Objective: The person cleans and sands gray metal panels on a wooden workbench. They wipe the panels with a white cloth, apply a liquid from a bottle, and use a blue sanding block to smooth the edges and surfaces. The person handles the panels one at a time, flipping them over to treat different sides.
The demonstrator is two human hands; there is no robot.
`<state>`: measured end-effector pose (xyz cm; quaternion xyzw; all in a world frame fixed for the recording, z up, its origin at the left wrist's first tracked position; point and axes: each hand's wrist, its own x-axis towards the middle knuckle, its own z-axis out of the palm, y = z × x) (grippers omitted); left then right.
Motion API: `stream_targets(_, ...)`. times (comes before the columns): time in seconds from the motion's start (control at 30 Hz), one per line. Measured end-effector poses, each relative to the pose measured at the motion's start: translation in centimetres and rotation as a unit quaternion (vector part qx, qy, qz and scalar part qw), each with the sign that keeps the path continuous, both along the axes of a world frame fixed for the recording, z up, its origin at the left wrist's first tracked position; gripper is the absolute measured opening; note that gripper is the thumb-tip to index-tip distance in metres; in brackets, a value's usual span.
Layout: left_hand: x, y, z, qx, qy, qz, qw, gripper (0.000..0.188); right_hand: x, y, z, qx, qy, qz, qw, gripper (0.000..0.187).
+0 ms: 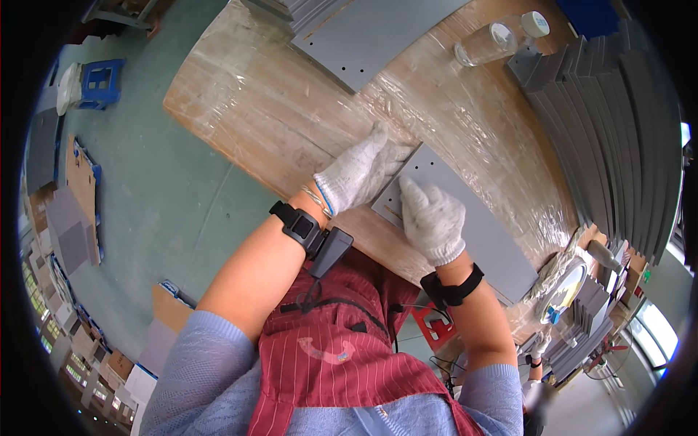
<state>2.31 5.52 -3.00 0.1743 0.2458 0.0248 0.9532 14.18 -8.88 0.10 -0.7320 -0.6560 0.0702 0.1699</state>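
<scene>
A flat grey panel with small dark holes near its end lies on the plastic-wrapped table. My left hand, in a white knit glove, rests beside the panel's left end with its fingers stretched out along the edge. Over the panel's near edge, my right hand, gloved the same way, is closed with its fingers curled down near the holes. Whatever it may hold is hidden by the glove. Black straps with small devices circle both my wrists.
More grey panels are stacked at the table's far side. A clear bottle with a white cap lies near a tall row of grey panels on the right. A blue stool stands far left. Another person's gloved hand shows lower right.
</scene>
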Motion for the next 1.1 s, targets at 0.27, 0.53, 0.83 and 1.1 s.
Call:
stream_targets(0.27,-0.4,0.1,-0.5,-0.036,0.007,-0.007,0.999,0.095,0.4,-1.3,-0.2,0.012,0.002,-0.095,0.995,0.022)
stream_targets(0.53,-0.1,-0.1,-0.8,-0.068,0.029,-0.006,0.997,0.099,-3.3,-4.2,0.7,0.055,0.109,-0.082,0.989,0.033)
stream_targets(0.83,0.8,-1.5,-2.1,0.182,0.111,0.005,0.977,0.041,0.1,-3.7,-1.8,-0.012,0.071,-0.328,0.942,0.033)
stream_targets(1.1,-0.4,0.1,-3.5,0.219,0.223,0.026,0.950,0.038,6.6,-22.1,-2.8,0.077,-0.040,-0.572,0.816,0.027)
